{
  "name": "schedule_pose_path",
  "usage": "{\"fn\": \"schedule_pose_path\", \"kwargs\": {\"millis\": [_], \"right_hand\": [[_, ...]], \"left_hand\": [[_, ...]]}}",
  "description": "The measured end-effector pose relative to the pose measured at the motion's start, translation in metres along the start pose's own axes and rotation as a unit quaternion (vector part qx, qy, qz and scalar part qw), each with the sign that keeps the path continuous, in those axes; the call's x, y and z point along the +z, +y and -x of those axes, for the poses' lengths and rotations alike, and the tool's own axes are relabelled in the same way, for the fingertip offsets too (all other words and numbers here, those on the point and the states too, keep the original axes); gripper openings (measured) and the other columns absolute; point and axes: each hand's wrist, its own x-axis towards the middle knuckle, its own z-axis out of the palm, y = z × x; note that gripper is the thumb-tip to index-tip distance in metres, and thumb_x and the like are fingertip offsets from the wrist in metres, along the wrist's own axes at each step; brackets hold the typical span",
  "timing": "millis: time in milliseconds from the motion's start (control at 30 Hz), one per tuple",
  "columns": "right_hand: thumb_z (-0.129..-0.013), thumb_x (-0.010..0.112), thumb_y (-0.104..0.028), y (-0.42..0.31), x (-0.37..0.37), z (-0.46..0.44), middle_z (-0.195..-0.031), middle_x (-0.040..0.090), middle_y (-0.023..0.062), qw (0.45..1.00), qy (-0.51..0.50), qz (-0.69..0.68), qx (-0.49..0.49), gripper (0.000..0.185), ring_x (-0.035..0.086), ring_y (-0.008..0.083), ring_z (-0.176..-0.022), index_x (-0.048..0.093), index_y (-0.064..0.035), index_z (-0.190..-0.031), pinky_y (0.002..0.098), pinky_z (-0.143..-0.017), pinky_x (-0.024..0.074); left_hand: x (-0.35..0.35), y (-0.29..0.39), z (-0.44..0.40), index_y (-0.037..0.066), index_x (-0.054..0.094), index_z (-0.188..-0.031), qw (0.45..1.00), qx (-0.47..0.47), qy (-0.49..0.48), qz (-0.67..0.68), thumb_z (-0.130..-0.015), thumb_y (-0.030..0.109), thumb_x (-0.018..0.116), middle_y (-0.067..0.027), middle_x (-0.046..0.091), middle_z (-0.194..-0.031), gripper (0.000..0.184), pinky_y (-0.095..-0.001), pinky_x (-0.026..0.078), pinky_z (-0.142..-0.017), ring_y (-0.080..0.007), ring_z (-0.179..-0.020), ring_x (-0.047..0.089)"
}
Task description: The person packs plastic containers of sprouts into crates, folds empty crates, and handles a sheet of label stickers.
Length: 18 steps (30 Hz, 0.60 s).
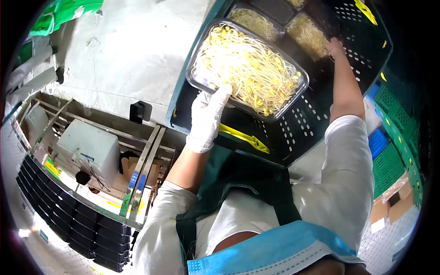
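My left hand (208,114), in a white glove, grips the near edge of a clear-and-black tray of bean sprouts (247,68), thumb on top. The tray is held tilted above a dark green perforated crate (293,133). Inside the crate lie more packs of sprouts, among them one pack (256,24) at the back, partly behind the held tray. My right hand (335,48) reaches into the crate with its fingers closed at the right edge of another sprout pack (308,36). Its fingertips are small and partly hidden.
Stacked black trays (73,215) stand at lower left beside a metal frame (142,174) and a grey box (89,146). A small black container (137,112) is on the floor. Green crates (389,169) and cardboard boxes (398,204) are at right. Yellow handles (245,137) mark the crate.
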Motion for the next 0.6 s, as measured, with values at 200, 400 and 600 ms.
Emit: {"fn": "schedule_pose_path", "kwargs": {"millis": [200,400,600], "right_hand": [[-0.069,0.058,-0.017,0.038,-0.045,0.051,-0.061,0.040,0.0033,0.920,0.031,-0.252,-0.300,0.018,0.037,0.0138,-0.057,0.044,-0.0056,-0.071,0.0282,-0.055,0.0353],[-0.081,0.049,-0.007,0.085,-0.133,0.242,-0.080,0.053,0.0007,0.750,0.036,-0.565,-0.342,0.005,0.051,0.0070,-0.077,0.050,-0.0037,-0.085,0.0193,-0.072,0.0386],[-0.077,0.057,-0.013,-0.020,-0.113,0.289,-0.082,0.053,0.0015,0.637,-0.183,-0.506,-0.552,0.016,0.051,0.0084,-0.075,0.051,-0.0044,-0.089,0.0203,-0.065,0.0396]], "left_hand": [[-0.007,0.001,0.000,0.001,0.057,-0.097,0.997,0.008,-0.036,-0.069,-0.080,0.017,0.059,-0.0019,0.060,-0.087,0.023,-0.0207,0.042,-0.067,-0.0057,-0.076,0.052],[-0.007,0.025,0.005,0.000,0.060,-0.080,0.975,-0.094,-0.082,-0.186,-0.074,0.023,0.065,-0.0037,0.061,-0.071,0.025,-0.0207,0.041,-0.062,-0.0085,-0.063,0.053],[-0.008,0.046,0.043,-0.003,0.058,-0.083,0.990,0.028,-0.092,-0.104,-0.074,0.020,0.063,-0.0057,0.059,-0.076,0.026,-0.0215,0.042,-0.063,-0.0096,-0.071,0.053]]}}
